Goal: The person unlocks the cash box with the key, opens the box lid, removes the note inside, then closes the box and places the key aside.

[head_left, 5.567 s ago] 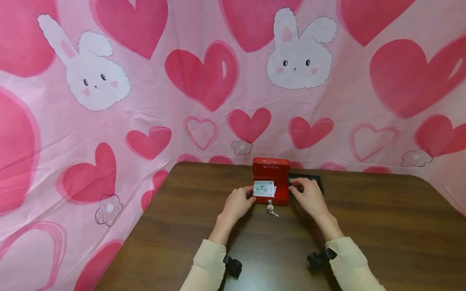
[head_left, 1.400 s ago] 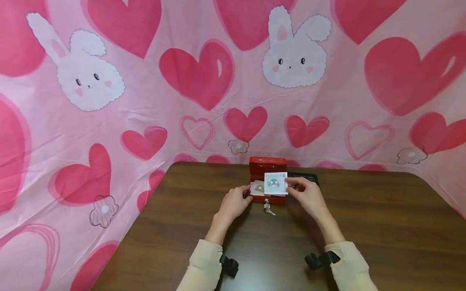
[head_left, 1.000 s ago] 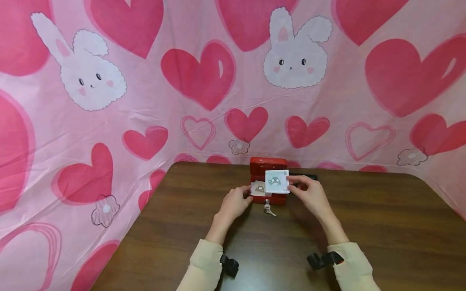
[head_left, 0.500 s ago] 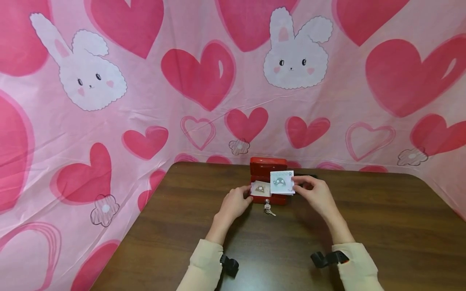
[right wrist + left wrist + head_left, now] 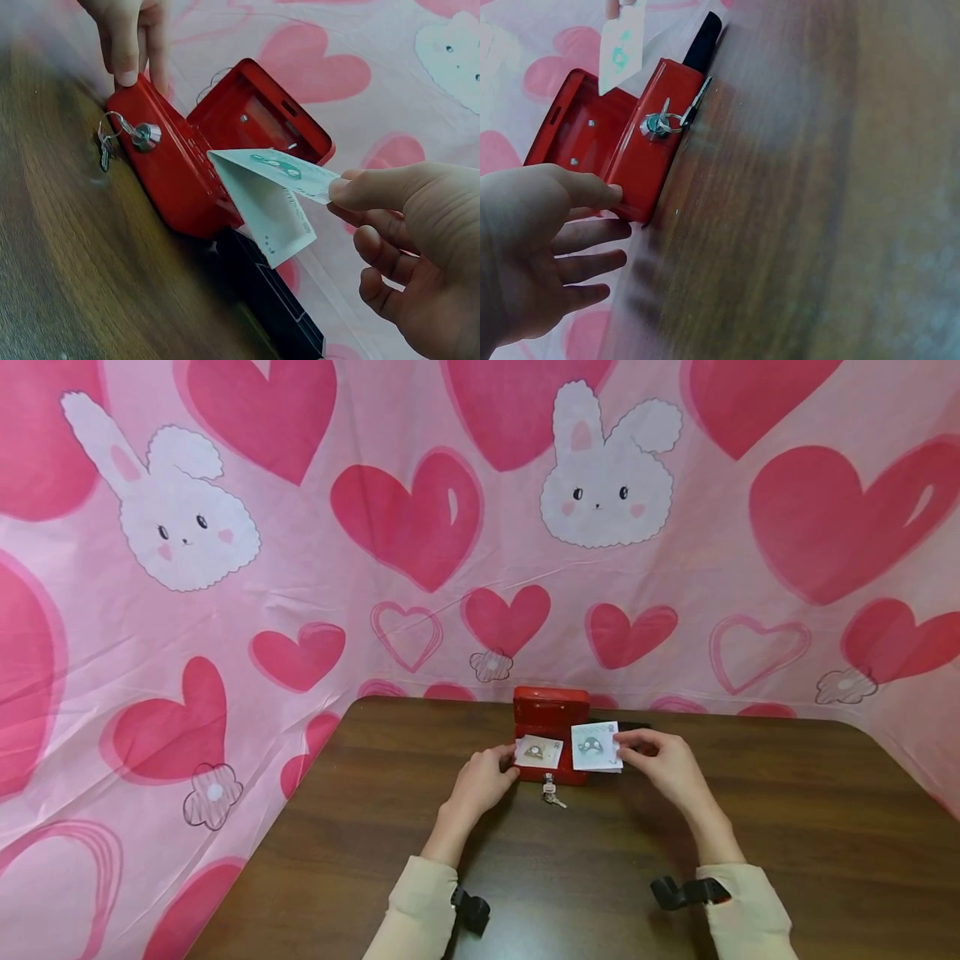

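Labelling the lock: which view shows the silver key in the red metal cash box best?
Right wrist: the silver key and its ring sit sharp in the red metal cash box front. Left wrist shows it smaller; head view, tiny.

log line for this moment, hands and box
left hand steadies open red cash box | right hand pinches folded banknote beside box | keys in lock

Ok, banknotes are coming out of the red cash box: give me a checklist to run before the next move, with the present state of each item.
1. Right hand pinches the folded banknotes firmly: ok.
2. Notes lifted clear of the red cash box: ok.
3. Left hand steadies the box's corner: ok.
4. Lid stands open: ok.
5. Another banknote remains in the box: ok.
6. Key sits in the lock: ok.
7. Black tray beside the box holds anything: cannot tell.
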### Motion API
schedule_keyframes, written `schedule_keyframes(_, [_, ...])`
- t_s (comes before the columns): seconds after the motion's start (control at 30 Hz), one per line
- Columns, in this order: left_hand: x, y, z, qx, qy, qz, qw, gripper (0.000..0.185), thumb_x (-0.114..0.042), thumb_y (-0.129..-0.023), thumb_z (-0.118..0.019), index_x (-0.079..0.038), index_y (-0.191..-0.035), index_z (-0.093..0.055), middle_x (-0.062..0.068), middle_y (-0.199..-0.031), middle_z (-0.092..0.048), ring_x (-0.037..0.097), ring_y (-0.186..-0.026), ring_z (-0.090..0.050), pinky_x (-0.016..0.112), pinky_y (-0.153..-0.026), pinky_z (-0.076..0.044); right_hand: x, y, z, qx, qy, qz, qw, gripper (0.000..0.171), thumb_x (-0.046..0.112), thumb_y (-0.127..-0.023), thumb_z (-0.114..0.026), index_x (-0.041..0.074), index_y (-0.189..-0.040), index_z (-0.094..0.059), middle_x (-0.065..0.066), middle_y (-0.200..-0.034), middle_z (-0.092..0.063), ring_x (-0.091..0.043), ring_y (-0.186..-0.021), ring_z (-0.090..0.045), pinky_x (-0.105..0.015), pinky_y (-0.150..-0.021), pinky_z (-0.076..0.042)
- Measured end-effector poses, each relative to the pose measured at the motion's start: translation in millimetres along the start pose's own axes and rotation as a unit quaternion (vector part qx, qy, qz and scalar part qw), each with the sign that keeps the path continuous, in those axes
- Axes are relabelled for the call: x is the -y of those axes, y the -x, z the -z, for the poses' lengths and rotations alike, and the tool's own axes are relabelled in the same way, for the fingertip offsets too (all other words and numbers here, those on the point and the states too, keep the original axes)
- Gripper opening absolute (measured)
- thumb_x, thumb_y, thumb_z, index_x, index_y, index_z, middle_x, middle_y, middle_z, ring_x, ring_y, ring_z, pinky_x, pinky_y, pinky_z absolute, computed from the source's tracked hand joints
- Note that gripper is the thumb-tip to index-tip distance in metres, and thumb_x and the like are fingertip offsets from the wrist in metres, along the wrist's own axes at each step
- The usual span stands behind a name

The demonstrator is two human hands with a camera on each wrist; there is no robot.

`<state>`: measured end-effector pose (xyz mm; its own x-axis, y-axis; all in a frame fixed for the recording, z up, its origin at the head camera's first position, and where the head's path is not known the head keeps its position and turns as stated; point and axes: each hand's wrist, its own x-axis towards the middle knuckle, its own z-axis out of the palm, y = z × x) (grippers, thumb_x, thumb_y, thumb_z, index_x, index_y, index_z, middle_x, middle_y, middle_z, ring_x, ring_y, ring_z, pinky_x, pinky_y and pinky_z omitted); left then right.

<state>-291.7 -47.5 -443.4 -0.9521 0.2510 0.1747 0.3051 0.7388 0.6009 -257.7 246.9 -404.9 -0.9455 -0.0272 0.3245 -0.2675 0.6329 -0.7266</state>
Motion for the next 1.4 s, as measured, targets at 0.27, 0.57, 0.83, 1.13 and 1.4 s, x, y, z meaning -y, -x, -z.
schedule_keyframes(0.27, [-0.1, 0.1, -0.1, 0.005, 0.004, 0.003, 1.0, 0.045, -0.022, -0.094, -0.066, -0.011, -0.137, -0.061, 0.01, -0.13, -0.067, 0.027, -0.118, -0.065, 0.048, -0.099, -0.052, -2, 1, 6, 0.011, 0.018, -0.01, 1.0, 0.026, 0.024, -0.093, -0.07, 0.009, -0.114, -0.074, -0.014, -0.11, -0.074, -0.012, -0.087, -0.058, -0.019, -0.073, -0.047])
schedule_keyframes(0.57, [0.8, 0.0, -0.1, 0.005, 0.004, 0.001, 1.0, 0.045, -0.022, -0.094, -0.067, -0.01, -0.137, -0.061, 0.01, -0.13, -0.068, 0.026, -0.118, -0.065, 0.048, -0.099, -0.052, -10, 3, 11, -0.002, 0.026, -0.001, 1.0, 0.024, 0.023, -0.093, -0.071, 0.008, -0.111, -0.075, -0.014, -0.107, -0.075, -0.002, -0.083, -0.058, -0.017, -0.072, -0.047])
schedule_keyframes(0.83, [1.5, -0.8, -0.7, 0.0, 0.002, 0.001, 1.0, 0.044, -0.022, -0.094, -0.066, -0.011, -0.136, -0.061, 0.009, -0.128, -0.068, 0.026, -0.117, -0.065, 0.048, -0.098, -0.052, -16, 1, 18, 0.016, 0.036, -0.013, 0.999, 0.027, 0.026, -0.094, -0.069, 0.007, -0.114, -0.074, -0.015, -0.109, -0.074, -0.007, -0.085, -0.06, -0.017, -0.073, -0.048])
schedule_keyframes(1.13, [0.1, -2.1, -0.8, 0.001, 0.002, 0.007, 1.0, 0.045, -0.022, -0.094, -0.066, -0.012, -0.137, -0.061, 0.01, -0.129, -0.068, 0.026, -0.118, -0.065, 0.048, -0.099, -0.052, -19, 0, 18, 0.062, 0.043, -0.04, 0.996, 0.029, 0.027, -0.094, -0.068, 0.009, -0.117, -0.073, -0.014, -0.113, -0.072, -0.021, -0.094, -0.06, -0.031, -0.083, -0.05])
schedule_keyframes(1.4, [-1.1, -2.6, -2.4, 0.003, 0.005, 0.006, 1.0, 0.045, -0.022, -0.094, -0.066, -0.011, -0.137, -0.061, 0.01, -0.128, -0.068, 0.026, -0.117, -0.065, 0.049, -0.098, -0.052, -24, -2, 13, 0.095, 0.043, -0.031, 0.994, 0.025, 0.021, -0.093, -0.069, 0.007, -0.113, -0.074, -0.015, -0.11, -0.073, -0.021, -0.091, -0.06, -0.032, -0.08, -0.05])
